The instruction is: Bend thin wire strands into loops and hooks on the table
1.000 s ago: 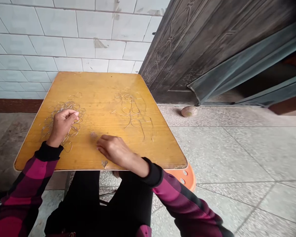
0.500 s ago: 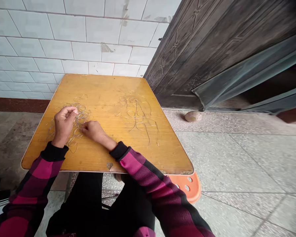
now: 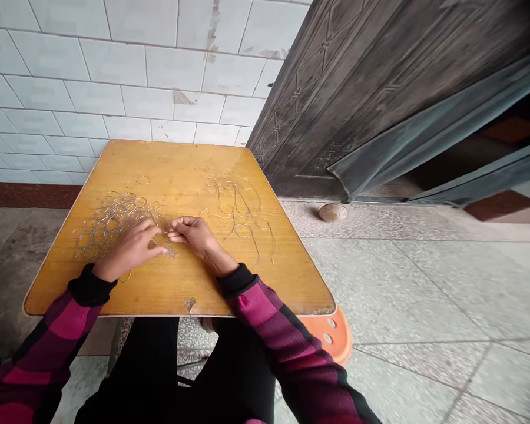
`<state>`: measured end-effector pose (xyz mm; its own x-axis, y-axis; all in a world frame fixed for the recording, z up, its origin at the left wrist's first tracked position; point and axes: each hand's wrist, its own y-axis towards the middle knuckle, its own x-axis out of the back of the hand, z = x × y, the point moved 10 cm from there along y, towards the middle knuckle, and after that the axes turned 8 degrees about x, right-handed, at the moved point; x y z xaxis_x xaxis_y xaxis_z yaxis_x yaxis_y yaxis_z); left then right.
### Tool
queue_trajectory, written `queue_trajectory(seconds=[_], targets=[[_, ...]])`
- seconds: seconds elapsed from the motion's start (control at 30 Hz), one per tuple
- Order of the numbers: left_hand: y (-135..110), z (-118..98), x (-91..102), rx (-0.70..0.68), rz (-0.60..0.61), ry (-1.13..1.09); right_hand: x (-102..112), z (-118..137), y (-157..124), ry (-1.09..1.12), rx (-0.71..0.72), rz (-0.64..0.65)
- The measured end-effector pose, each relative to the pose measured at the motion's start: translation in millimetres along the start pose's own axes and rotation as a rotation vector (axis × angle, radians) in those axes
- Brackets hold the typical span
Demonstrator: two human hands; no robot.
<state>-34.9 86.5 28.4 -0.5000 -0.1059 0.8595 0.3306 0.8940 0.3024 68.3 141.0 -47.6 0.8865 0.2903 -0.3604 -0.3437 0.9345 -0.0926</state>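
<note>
My left hand (image 3: 132, 246) is low over the right edge of a pile of looped wires (image 3: 115, 215), its thumb and fingers spread apart. Just to its right, my right hand (image 3: 193, 233) pinches with thumb and forefinger; a thin wire seems to be at its fingertips, too fine to make out well. Further right on the wooden table (image 3: 176, 168) lies a looser group of wires (image 3: 236, 209), with loops and long straight tails.
White wall tiles (image 3: 128, 65) stand behind the table, and a dark carved wooden door (image 3: 318, 100) with a grey-green cloth (image 3: 401, 141) is on the right. An orange stool (image 3: 335, 333) shows under the near right corner. A rounded stone (image 3: 333, 212) lies by the door.
My left hand has moved down and right and its pinched fingers have spread. My right hand has shifted right, off the pile, and turned so its pinch shows. The view has shifted slightly.
</note>
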Motion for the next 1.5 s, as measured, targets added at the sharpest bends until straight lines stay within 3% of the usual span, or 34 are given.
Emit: queue_trajectory(seconds=[0.13,0.37,0.6,0.83,0.97,1.13,1.33,1.43,1.5], targets=[[-2,1,-14.7,-0.003,0.06,0.163,0,-9,3,0.127,-0.033,-0.019],[1,14,12.5,0.07,-0.086,0.194,9,-4,5,0.099,-0.04,-0.049],[-1,28,22.9,0.163,-0.159,0.239,9,1,-3,0.193,-0.105,-0.068],[-3,57,35.6,0.413,-0.172,0.404,38,35,-3,0.076,0.141,-0.154],[-4,66,38.8,0.455,-0.149,0.437,49,48,-5,-0.025,0.22,-0.188],[-12,85,60.6,0.496,-0.295,0.451,49,54,-6,-0.073,0.267,-0.199],[-25,49,93.9,0.302,-0.659,0.124,46,64,-9,-0.261,0.384,-0.197],[-28,28,92.4,0.248,-0.687,-0.065,43,69,-11,-0.454,0.452,-0.186],[-23,20,83.2,0.22,-0.611,-0.168,37,69,-13,-0.557,0.467,-0.136]])
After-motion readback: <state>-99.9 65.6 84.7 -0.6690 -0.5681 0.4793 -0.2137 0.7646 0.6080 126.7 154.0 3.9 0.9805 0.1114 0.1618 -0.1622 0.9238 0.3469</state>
